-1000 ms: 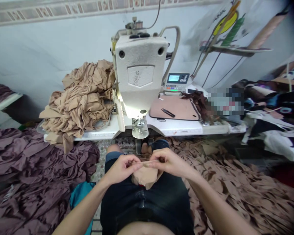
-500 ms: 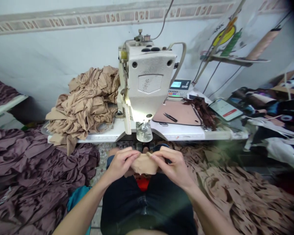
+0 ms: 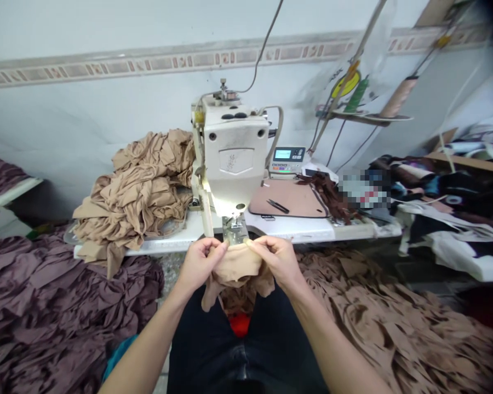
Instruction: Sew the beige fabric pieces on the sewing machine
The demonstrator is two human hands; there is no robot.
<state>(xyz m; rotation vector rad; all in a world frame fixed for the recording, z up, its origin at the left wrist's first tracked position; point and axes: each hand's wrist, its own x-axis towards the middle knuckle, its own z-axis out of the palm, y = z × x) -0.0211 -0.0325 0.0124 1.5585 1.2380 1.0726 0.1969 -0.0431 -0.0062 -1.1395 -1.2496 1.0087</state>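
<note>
A piece of beige fabric [image 3: 238, 265] is stretched between my two hands, its lower part hanging in folds over my lap. My left hand [image 3: 201, 262] pinches its upper left edge between thumb and fingers. At the upper right edge, my right hand [image 3: 273, 260] grips it the same way. Just beyond the fingertips is the metal plate [image 3: 235, 232] beneath the presser foot of a white sewing machine [image 3: 234, 158]. The fabric's top edge lies close to the near end of that plate; whether they touch, I cannot tell.
Beige fabric pieces [image 3: 143, 186] are heaped left of the machine. Black thread snips [image 3: 278, 206] lie on a pink mat [image 3: 299, 191] at right. Purple cloth [image 3: 66, 306] piles up at lower left, brown cloth [image 3: 378, 306] at lower right. Thread cones stand on a rack [image 3: 370, 117].
Both hands have carried the beige fabric forward and up, from above my lap to the machine's plate. More of the fabric's hanging folds show. The head view has shifted slightly.
</note>
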